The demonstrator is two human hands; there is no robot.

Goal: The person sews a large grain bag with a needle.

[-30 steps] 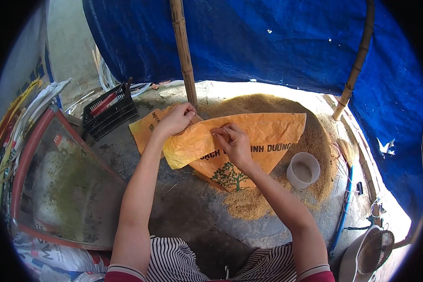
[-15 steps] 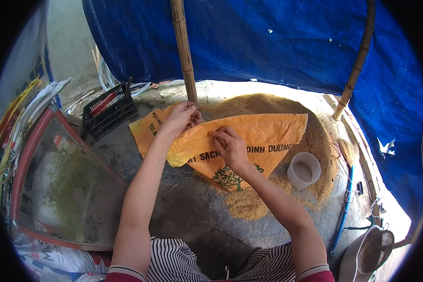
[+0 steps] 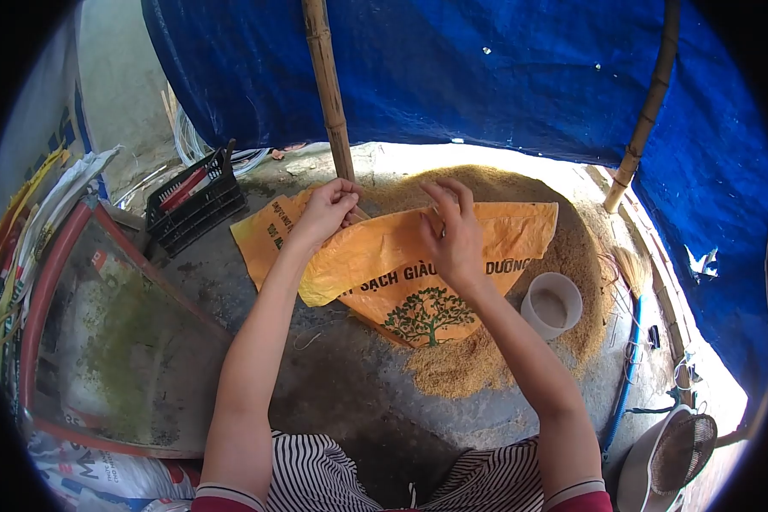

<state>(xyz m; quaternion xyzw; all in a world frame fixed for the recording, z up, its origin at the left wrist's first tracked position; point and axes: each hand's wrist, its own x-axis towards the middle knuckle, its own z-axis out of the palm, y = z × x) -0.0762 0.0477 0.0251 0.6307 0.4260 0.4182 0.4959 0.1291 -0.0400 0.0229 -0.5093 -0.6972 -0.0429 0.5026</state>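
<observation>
An orange woven sack [image 3: 384,273] with dark lettering and a printed tree lies folded across the grain pile, its left part bunched up. My left hand [image 3: 331,212] is closed on the sack's upper edge near its folded left end, the fingertips pinched together. Over the middle of the sack, my right hand [image 3: 452,230] is raised with fingers apart and slightly curled, nothing between them. Just right of the sack, a white plastic tub [image 3: 551,305] sits on the grain [image 3: 456,367].
A black crate [image 3: 194,203] stands at the back left, beside a red-framed mesh screen [image 3: 136,341]. Bamboo poles [image 3: 327,85] rise before a blue tarp [image 3: 486,77]. On the right are a blue-handled broom [image 3: 627,367] and a bucket with a sieve [image 3: 670,461].
My right hand has let go of the sack's edge, moved up and to the right, and spread its fingers. My left hand keeps its grip on the sack.
</observation>
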